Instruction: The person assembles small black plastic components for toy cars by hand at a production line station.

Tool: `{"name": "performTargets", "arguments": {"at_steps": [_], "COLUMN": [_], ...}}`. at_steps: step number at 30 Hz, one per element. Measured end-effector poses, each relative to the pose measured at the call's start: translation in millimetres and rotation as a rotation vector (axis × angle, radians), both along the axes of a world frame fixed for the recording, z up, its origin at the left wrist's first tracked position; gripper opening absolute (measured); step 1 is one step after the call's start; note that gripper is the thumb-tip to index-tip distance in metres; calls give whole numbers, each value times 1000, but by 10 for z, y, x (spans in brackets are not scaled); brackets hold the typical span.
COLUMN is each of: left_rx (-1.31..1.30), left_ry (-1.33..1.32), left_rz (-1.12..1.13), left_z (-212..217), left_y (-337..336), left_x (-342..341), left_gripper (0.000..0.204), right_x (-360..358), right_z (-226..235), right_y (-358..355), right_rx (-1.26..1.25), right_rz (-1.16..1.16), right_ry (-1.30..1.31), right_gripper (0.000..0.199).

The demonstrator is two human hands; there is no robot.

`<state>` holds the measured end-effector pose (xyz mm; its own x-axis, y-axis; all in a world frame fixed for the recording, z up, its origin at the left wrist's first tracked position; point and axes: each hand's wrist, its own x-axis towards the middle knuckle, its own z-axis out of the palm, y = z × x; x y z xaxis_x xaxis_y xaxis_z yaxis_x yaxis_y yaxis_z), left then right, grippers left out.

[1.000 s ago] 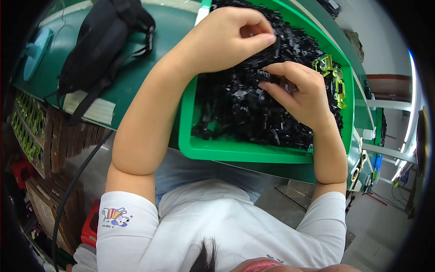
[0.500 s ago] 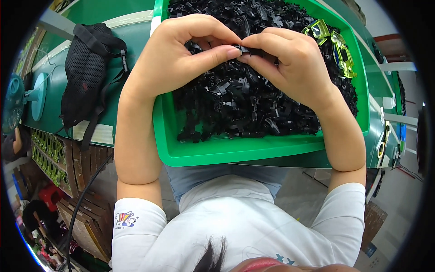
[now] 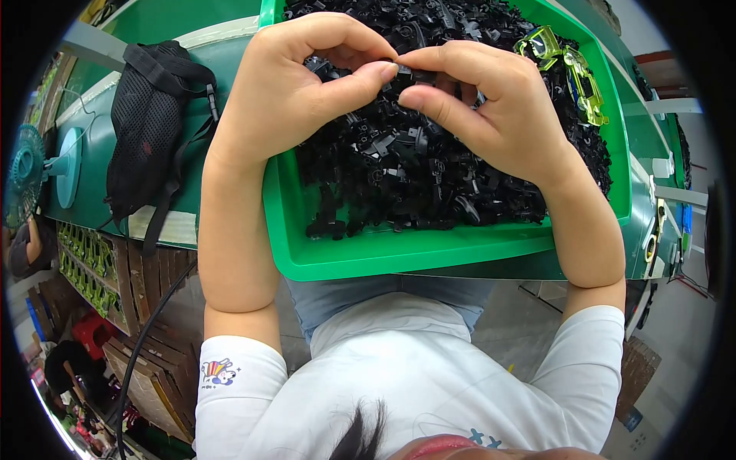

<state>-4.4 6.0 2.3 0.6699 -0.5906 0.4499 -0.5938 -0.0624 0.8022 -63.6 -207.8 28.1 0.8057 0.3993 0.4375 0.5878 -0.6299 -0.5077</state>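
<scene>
A small black part point(image 3: 396, 64), by its look light, stiff, perhaps brittle and best taken by its edges, seemed pinched between the left hand's point(image 3: 287, 88) thumb and index fingertip, above the black pile point(image 3: 437, 165) toward the green bin's point(image 3: 345, 264) far edge. The right hand point(image 3: 514, 107) was curled beside it, its grip impossible to tell; 2 lime frames point(image 3: 586, 96) lay along the bin's right edge.

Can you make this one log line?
left hand and right hand: fingertips close together; over: black parts; container: green bin; held piece: unclear
</scene>
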Motion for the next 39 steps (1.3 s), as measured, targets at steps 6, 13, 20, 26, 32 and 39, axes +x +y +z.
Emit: {"name": "performTargets", "arguments": {"at_steps": [6,13,20,26,32,39], "left_rx": [-27,54,-530,-6,-19,-38], "left_ry": [-95,-93,-438,-151,-132,-25], "left_rz": [-68,3,-375,-71,-52,-35], "left_z": [-13,-37,-258,-38,-38,114], "left_y": [12,9,-191,-19,-8,-34], "left_x": [40,56,341,57,42,3], "left_gripper": [14,13,15,24,24,17], "right_x": [17,27,40,45,31,21], "right_z": [-9,-36,-44,-52,-32,-16], "right_y": [-11,-25,-9,-41,-20,-13], "right_rx": [14,9,25,30,30,7], "right_rz": [-9,-18,-31,-45,-50,-68], "right_ry": [-4,25,17,-6,1,65], "right_gripper": [24,23,22,23,23,25]}}
